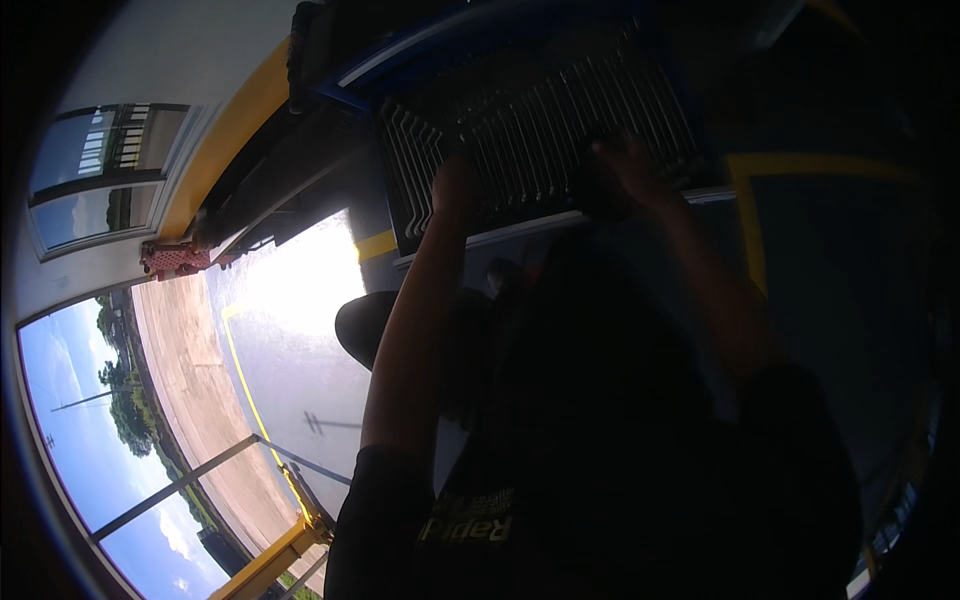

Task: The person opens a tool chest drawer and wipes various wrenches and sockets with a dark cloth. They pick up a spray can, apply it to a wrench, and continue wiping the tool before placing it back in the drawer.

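Observation:
An open drawer (480, 237) of a blue tool chest lies in front of me, in deep shadow. Rows of metal wrenches (545, 140) fill it side by side, with bent-ended ones (408, 165) at the left. Over the left part of the rows reaches my left hand (455, 185); its fingers disappear into the dark. My right hand (630, 165) is above the right part, its thumb showing and its other fingers curled. Against that hand a dark rounded shape (598, 192) covers some wrenches, too dim to name.
The chest's blue upper edge (375, 70) rises beyond the drawer. Below the drawer, my shoe (362, 328) stands on the grey floor (290, 350), which carries yellow lines (752, 220). A red patterned object (175, 260) sits by the wall at left, and a yellow post (275, 555) stands lower left.

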The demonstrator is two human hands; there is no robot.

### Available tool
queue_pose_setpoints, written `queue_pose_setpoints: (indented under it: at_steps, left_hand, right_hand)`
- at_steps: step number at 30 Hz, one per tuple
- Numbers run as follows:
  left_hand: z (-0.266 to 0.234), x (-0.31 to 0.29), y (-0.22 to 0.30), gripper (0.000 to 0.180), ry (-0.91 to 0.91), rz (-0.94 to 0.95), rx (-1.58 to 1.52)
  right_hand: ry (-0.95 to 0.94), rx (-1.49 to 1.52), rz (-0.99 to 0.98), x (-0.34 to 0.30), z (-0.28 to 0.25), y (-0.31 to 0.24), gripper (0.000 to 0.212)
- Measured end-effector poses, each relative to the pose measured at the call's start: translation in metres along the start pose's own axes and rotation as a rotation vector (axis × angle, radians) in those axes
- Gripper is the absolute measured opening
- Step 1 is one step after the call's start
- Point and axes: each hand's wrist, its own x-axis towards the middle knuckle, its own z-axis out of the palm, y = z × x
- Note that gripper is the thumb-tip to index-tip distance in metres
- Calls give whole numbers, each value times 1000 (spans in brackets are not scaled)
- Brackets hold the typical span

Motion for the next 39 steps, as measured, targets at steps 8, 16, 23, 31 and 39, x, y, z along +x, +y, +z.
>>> queue_pose_setpoints:
  at_steps: [8, 16, 23, 31, 39]
  left_hand:
    - [-2, -15, -17, 26, 36, 144, -18]
    - [34, 0, -44, 44, -43, -9, -153]
    - [44, -45, -12, 40, -31, 126, -59]
    - [-13, -52, 35, 33, -203, -56, -25]
    - [-23, -51, -36, 24, 30, 671, 18]
  right_hand:
    - [-73, -59, -12, -1, -13, 1, 91]
    - [37, -97, -46, 1, -4, -4, 79]
    - [-36, -95, -69, 4, -6, -2, 66]
    - [12, -93, -26, -3, -10, -22, 79]
    - [24, 349, 168, -8, -17, -32, 79]
